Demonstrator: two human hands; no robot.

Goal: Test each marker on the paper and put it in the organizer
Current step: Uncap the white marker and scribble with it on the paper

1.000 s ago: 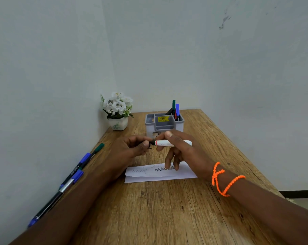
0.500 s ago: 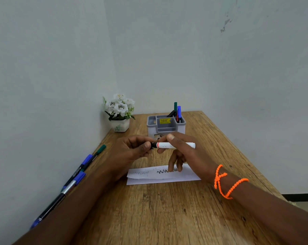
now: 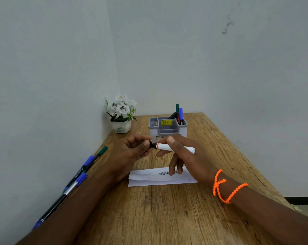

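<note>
Little has shifted since a second ago: both hands hold the same white marker (image 3: 174, 148) level above the bench (image 3: 167, 213), with only the view drifting slightly. The right hand (image 3: 186, 154) pinches the white barrel between thumb and forefinger, an orange cord (image 3: 227, 188) looped at its wrist. The left hand (image 3: 132, 152) closes its fingertips on the black cap end. Below them lies the paper (image 3: 160, 179), marked with scribbles. Behind the hands stands the grey organizer (image 3: 167, 128), markers upright in its right compartment. More pens (image 3: 79, 175) lie along the left wall, near a potted white flower (image 3: 121, 115).
</note>
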